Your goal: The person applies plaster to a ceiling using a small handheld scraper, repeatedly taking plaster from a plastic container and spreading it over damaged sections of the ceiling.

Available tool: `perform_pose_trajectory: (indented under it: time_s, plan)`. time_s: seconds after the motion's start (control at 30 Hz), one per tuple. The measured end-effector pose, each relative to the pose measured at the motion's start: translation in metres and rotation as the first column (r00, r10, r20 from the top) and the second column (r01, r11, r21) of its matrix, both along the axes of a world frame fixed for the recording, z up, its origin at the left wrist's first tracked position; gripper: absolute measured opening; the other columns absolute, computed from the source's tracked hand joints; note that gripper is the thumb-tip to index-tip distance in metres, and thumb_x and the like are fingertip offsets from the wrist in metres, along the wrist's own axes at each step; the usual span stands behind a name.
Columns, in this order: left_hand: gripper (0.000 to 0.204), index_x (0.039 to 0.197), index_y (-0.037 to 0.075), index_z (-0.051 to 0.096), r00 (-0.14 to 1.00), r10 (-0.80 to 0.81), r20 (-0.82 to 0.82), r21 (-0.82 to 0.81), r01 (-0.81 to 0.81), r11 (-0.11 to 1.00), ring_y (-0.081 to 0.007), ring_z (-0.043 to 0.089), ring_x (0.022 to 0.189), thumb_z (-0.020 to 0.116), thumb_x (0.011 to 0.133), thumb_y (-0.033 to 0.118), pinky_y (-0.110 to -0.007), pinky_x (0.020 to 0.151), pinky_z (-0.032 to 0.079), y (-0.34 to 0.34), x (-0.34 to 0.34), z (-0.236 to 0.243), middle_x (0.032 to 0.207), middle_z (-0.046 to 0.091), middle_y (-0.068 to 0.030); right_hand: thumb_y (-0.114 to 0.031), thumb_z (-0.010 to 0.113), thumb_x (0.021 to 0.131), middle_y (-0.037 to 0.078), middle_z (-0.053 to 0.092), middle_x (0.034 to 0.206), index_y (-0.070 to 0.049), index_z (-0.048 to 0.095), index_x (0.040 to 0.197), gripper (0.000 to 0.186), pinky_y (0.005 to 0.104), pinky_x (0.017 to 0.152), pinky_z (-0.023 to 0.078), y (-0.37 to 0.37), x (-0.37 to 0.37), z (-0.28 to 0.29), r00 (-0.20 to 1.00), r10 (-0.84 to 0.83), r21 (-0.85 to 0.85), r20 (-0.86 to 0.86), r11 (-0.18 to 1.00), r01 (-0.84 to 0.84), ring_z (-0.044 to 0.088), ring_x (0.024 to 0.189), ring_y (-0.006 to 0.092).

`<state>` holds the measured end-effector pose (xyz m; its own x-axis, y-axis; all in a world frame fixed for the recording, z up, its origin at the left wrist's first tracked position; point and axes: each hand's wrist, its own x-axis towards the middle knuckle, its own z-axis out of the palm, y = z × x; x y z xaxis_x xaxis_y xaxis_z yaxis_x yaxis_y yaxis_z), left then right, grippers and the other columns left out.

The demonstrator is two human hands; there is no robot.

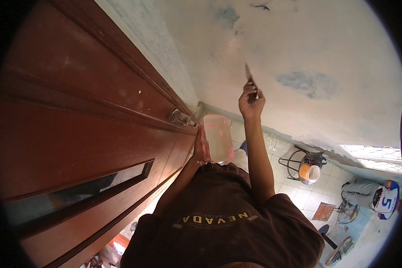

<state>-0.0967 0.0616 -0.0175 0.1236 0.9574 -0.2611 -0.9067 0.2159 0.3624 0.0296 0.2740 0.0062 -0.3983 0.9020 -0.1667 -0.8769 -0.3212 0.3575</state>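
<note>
My left hand (198,152) grips a pinkish rectangular container (217,137) by its left side, close to the wooden door's edge. Its top is open, with pale material inside. My right hand (252,99) is closed on a thin putty knife (249,70), raised with the blade pointing up in front of the off-white wall (210,62). The wall has several bluish and dark patches. I cannot make out whether the blade touches it.
A brown panelled door (76,143) with a metal handle (181,117) stands at my left. On the right are a stool (289,162) with a bucket (306,172), a bright grille opening (370,155), a person (366,196) low on the tiled floor (281,183), and assorted items.
</note>
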Motion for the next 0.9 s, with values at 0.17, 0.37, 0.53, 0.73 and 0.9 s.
perform_pose_trajectory:
  time_s: [0.17, 0.37, 0.53, 0.73, 0.9]
  plan:
    - [0.072, 0.143, 0.012, 0.044, 0.989, 0.012, 0.146, -0.019, -0.009, 1.0, -0.0265, 0.062, 0.114, 0.037, 0.097, 0.068, -0.046, 0.094, 0.056, -0.001, 0.0, 0.003, 0.127, 0.059, -0.0111, 0.0, 0.053, 0.091, 0.018, 0.064, 0.09, 0.017, 0.058, 0.102, 0.021, 0.0212, 0.067, 0.061, 0.009, -0.071, -0.045, 0.888, 0.301, -0.241, 0.347, 0.944, -0.225, 0.064, 0.075, 0.0209]
    - [0.072, 0.141, 0.013, 0.046, 0.981, -0.064, 0.183, -0.026, 0.07, 0.997, -0.0277, 0.062, 0.113, 0.041, 0.096, 0.068, -0.049, 0.092, 0.056, 0.004, 0.001, -0.003, 0.126, 0.059, -0.0106, 0.001, 0.045, 0.095, 0.022, 0.063, 0.096, 0.019, 0.055, 0.109, 0.025, 0.024, 0.07, 0.061, 0.052, -0.078, -0.029, 0.988, 0.128, -0.131, 0.092, 0.985, -0.115, 0.065, 0.08, 0.0239]
    - [0.069, 0.142, 0.014, 0.045, 0.992, -0.062, 0.114, 0.029, 0.06, 0.998, -0.0256, 0.062, 0.115, 0.038, 0.098, 0.066, -0.046, 0.097, 0.054, 0.002, -0.001, -0.02, 0.129, 0.058, -0.0101, 0.005, 0.041, 0.093, 0.021, 0.06, 0.098, 0.021, 0.047, 0.122, 0.034, 0.0251, 0.071, 0.06, 0.022, 0.003, 0.003, 0.996, -0.061, 0.038, -0.063, 0.997, 0.064, 0.064, 0.079, 0.0235]
    - [0.068, 0.143, 0.013, 0.044, 0.995, -0.024, 0.092, -0.039, 0.028, 0.999, -0.026, 0.061, 0.116, 0.037, 0.099, 0.064, -0.047, 0.097, 0.053, -0.002, -0.004, 0.0, 0.13, 0.058, -0.0095, 0.006, 0.048, 0.086, 0.016, 0.06, 0.09, 0.019, 0.052, 0.115, 0.032, 0.0201, 0.063, 0.059, -0.004, -0.01, -0.036, 0.979, 0.086, -0.094, 0.187, 0.993, -0.069, 0.062, 0.07, 0.0175]
    - [0.071, 0.141, 0.012, 0.045, 0.998, -0.02, 0.055, 0.0, 0.02, 1.0, -0.0245, 0.063, 0.111, 0.04, 0.097, 0.067, -0.044, 0.093, 0.055, 0.004, -0.002, 0.008, 0.124, 0.059, -0.0085, 0.005, 0.046, 0.089, 0.022, 0.064, 0.096, 0.017, 0.057, 0.111, 0.028, 0.0263, 0.072, 0.061, 0.05, -0.09, -0.062, 0.953, 0.264, -0.213, 0.151, 0.95, -0.23, 0.065, 0.08, 0.0252]
